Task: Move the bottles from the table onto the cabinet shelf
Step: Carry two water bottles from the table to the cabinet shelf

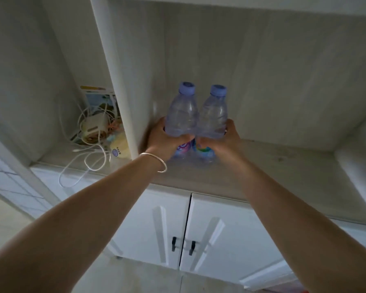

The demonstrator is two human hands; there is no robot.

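Left hand [164, 138] grasps left bottle [181, 112], right hand [224, 138] grasps right bottle [213, 115], the 2 upright and touching on the shelf [273, 166] above white doors [199, 229].

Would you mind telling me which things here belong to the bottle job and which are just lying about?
Job:
left bottle, gripped by the left hand
right bottle, gripped by the right hand
shelf

Lying about:
white cables, next compartment
beige device among them
yellow object
cabinet doors below, closed
bracelet
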